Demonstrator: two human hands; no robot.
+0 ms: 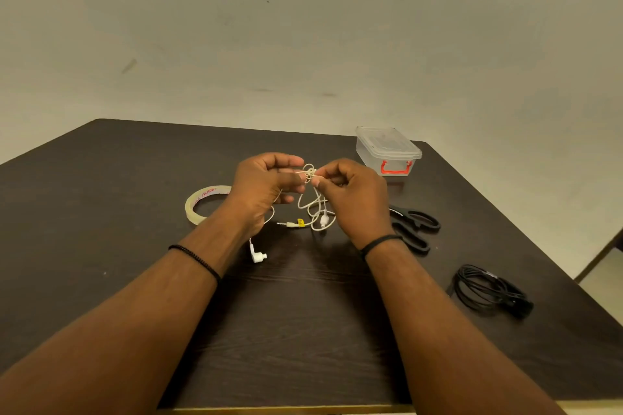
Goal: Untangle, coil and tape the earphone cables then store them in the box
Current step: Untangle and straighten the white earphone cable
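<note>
A white earphone cable [312, 204] hangs in a tangle between my hands above the dark table [101, 199]. My left hand [261, 187] and my right hand [354, 197] both pinch the knot at its top. One earbud [258, 256] lies on the table below my left wrist, and the jack with a yellow tag [293, 223] lies under the knot. A coiled black earphone cable [488, 290] rests at the right. The clear plastic box [387, 150] with a red latch stands lidded at the far right.
A roll of clear tape [205, 204] lies left of my left hand. Black scissors [416, 227] lie right of my right hand. The table's right edge runs close past the black coil, and a bare wall stands behind the table.
</note>
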